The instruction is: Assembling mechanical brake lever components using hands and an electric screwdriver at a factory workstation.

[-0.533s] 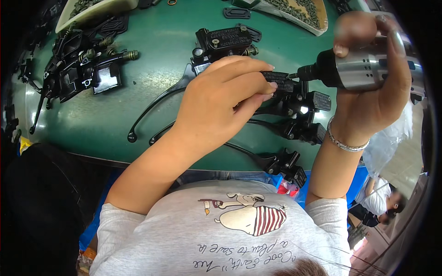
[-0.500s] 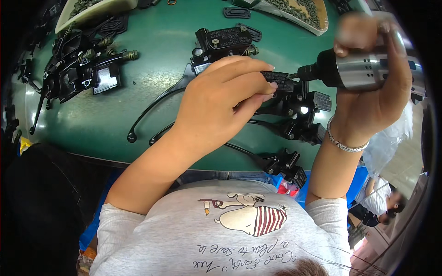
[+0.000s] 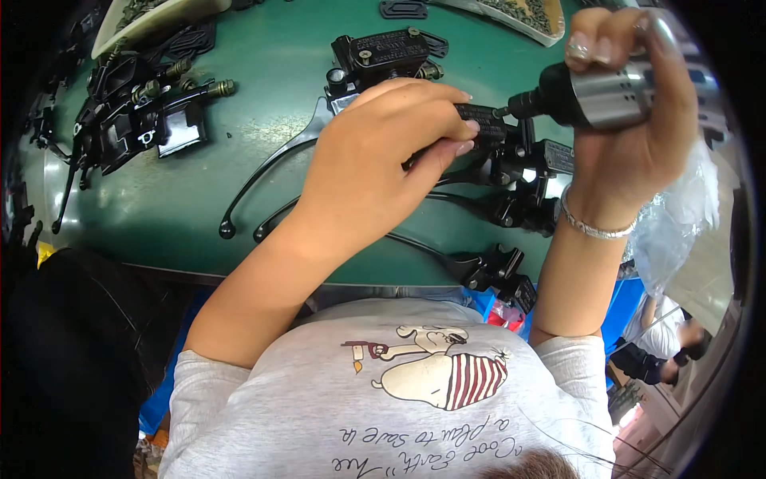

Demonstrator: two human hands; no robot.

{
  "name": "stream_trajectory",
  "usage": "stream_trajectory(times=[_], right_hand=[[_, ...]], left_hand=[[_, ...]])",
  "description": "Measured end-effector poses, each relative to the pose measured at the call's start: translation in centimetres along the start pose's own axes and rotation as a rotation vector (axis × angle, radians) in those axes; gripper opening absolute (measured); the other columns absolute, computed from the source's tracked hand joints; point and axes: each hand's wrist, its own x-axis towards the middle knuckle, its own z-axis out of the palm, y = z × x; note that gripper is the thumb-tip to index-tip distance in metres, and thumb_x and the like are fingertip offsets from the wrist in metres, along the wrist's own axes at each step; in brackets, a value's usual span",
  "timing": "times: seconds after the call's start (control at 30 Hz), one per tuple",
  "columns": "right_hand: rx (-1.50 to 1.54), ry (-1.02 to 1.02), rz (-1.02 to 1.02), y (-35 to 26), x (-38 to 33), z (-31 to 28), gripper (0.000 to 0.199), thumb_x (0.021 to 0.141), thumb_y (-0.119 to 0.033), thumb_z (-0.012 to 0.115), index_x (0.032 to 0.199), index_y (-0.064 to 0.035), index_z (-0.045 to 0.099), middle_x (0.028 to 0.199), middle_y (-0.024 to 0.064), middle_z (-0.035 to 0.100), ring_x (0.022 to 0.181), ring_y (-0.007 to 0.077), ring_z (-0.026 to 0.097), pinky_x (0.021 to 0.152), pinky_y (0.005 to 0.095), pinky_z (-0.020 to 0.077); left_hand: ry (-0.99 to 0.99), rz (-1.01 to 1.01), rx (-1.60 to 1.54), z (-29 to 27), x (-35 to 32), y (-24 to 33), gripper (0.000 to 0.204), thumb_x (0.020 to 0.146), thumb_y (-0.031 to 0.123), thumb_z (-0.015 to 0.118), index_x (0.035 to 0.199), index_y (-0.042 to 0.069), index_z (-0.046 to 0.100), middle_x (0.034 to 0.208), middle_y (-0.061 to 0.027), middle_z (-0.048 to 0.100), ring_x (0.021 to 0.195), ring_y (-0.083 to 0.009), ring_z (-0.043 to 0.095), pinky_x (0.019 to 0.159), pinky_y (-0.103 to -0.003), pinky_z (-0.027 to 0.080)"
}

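Note:
My left hand (image 3: 375, 152) is closed at the fingertips on a black brake master cylinder (image 3: 483, 124), gripping its rectangular lid end; part of it is hidden under the hand. In my right hand (image 3: 638, 152) is a silver-and-black power screwdriver (image 3: 610, 96), held level with fingers wrapped round its body. The driver's bit meets the lid near its right end. Just beyond my left hand lies another master cylinder (image 3: 387, 54) with screws in its lid. Several brake levers (image 3: 275, 176) reach left and below from the units around my left hand.
More black lever assemblies (image 3: 152, 120) with brass-coloured fittings are piled at the left. A tray of screws (image 3: 550, 36) stands at the far right, a pale bin (image 3: 159, 20) at the far left. Clear plastic (image 3: 666, 231) hangs at the right edge; a person (image 3: 658, 335) is beyond.
The view has shifted slightly, moving the table's things a little up in the picture. Both hands keep their holds, and the bit stays at the lid.

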Motion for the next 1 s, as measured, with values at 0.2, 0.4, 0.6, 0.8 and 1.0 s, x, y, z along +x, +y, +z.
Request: stream_trajectory(times=[0.2, 0.4, 0.6, 0.8, 1.0], right_hand=[[0.036, 0.003, 0.031, 1.3, -0.2, -0.1, 0.027, 0.098, -0.026, 0.044, 0.098, -0.0011, 0.055, 0.079, 0.01, 0.055, 0.075, 0.0215, 0.055, 0.064, 0.0302, 0.0453], [0.035, 0.022, 0.05, 1.0, -0.1, 0.8, 0.024, 0.096, -0.025, 0.05, 0.099, -0.0021, 0.055, 0.075, 0.011, 0.059, 0.069, 0.02, 0.06, 0.057, 0.0285, 0.0508], [0.055, 0.032, 0.072, 1.2, 0.1, 1.9, 0.022, 0.095, -0.024, 0.056, 0.1, -0.0031, 0.056, 0.072, 0.0119, 0.062, 0.062, 0.0185, 0.065, 0.051, 0.0268, 0.0562], [-0.039, 0.013, -0.028, 2.6, 0.7, 0.8, 0.021, 0.095, -0.024, 0.052, 0.101, -0.0043, 0.053, 0.073, 0.0128, 0.062, 0.062, 0.0197, 0.064, 0.051, 0.0271, 0.0563], [-0.061, 0.027, -0.076, 2.0, 0.4, 0.7, 0.023, 0.096, -0.026, 0.048, 0.103, -0.0043, 0.05, 0.074, 0.0129, 0.062, 0.062, 0.0199, 0.063, 0.05, 0.0272, 0.0554]], left_hand=[[0.042, -0.121, -0.045, 1.0, -0.9, -2.5, 0.014, 0.075, -0.001, 0.077, 0.084, 0.001, 0.067, 0.105, -0.0106, 0.072, 0.091, -0.0207, 0.068, 0.077, -0.03, 0.055], [0.105, -0.11, -0.121, 2.5, -1.2, -3.8, 0.017, 0.072, 0.007, 0.079, 0.084, 0.004, 0.067, 0.094, -0.0087, 0.071, 0.09, -0.0285, 0.067, 0.079, -0.037, 0.054], [0.039, -0.231, -0.229, 2.5, -1.7, -3.1, 0.018, 0.075, 0.001, 0.08, 0.088, 0.0, 0.067, 0.106, -0.0092, 0.072, 0.094, -0.0158, 0.067, 0.078, -0.026, 0.054], [0.028, -0.312, -0.297, 2.6, -0.8, -2.1, 0.02, 0.076, 0.002, 0.08, 0.091, 0.002, 0.066, 0.108, -0.0085, 0.071, 0.1, -0.0149, 0.066, 0.083, -0.026, 0.052], [0.012, -0.254, -0.313, 2.7, -0.5, -2.2, 0.019, 0.077, 0.0, 0.078, 0.091, 0.0, 0.065, 0.109, -0.009, 0.071, 0.103, -0.0159, 0.066, 0.086, -0.026, 0.052]])
